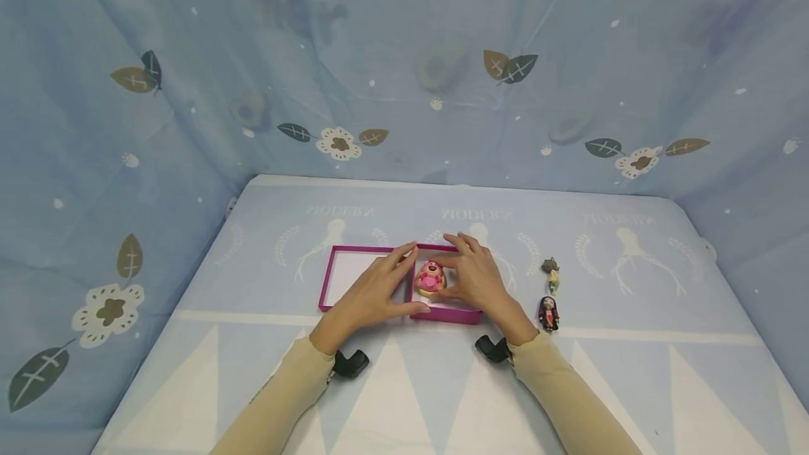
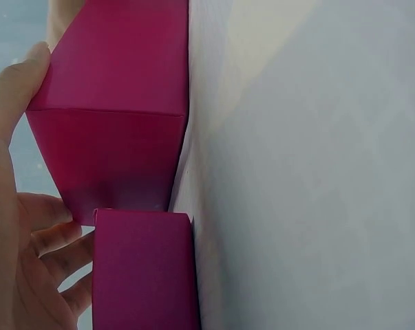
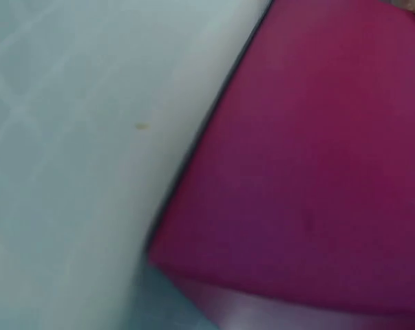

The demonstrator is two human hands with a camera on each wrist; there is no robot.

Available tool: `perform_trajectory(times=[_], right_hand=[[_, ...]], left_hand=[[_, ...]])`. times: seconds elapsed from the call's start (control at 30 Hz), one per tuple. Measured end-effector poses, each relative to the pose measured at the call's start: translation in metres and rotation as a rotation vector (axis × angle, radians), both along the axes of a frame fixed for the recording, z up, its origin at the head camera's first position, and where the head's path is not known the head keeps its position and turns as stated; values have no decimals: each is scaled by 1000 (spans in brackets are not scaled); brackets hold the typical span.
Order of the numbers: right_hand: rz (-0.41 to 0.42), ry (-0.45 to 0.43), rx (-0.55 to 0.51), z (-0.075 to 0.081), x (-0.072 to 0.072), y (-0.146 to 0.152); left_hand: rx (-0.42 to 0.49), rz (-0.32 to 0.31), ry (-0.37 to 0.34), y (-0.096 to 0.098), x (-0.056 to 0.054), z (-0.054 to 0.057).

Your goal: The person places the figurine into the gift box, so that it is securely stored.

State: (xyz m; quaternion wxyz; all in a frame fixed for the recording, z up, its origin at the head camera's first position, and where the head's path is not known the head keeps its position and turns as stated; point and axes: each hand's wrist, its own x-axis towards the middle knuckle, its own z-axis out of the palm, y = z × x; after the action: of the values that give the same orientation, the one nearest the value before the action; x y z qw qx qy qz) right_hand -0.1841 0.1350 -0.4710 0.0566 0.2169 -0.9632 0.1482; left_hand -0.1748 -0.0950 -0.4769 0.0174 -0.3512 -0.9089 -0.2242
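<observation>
A deep magenta box (image 1: pixel 451 315) with a white inside stands on the table, and a pink toy bear figurine (image 1: pixel 431 278) is at its opening. My left hand (image 1: pixel 373 289) grips the box across its left side. In the left wrist view, its thumb lies on the box's edge and its other fingers reach the far corner. My right hand (image 1: pixel 475 275) pinches the toy bear between thumb and index finger over the box. The right wrist view shows mainly the box's magenta side (image 3: pixel 296 158); the bear is hidden there.
A shallow magenta lid (image 1: pixel 325 285), white inside, lies to the left against the box. To the right lie two small doll figurines, one dark-haired in red (image 1: pixel 548 314) and one in yellow and green (image 1: pixel 553 277). A patterned cloth (image 1: pixel 404 90) hangs behind the table.
</observation>
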Motion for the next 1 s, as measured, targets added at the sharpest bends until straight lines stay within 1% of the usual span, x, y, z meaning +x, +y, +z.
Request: perform_trajectory(times=[0.23,0.43,0.63,0.83,1.0], right_hand=[[1,7,35,1,-1,-2],[37,-15,53,1,0,1],[67,-20,25,1,0,3],[64,-17,12,1,0,3],[61,-8,-19,1,0,2]], left_hand=[[8,4,-1,-1,-1,0],[18,-3,-8,0,-1,-1],[14,1,-21,0,0,0],[11,-4,-7,0,0,0],[10,-6,-1,0,0,1]])
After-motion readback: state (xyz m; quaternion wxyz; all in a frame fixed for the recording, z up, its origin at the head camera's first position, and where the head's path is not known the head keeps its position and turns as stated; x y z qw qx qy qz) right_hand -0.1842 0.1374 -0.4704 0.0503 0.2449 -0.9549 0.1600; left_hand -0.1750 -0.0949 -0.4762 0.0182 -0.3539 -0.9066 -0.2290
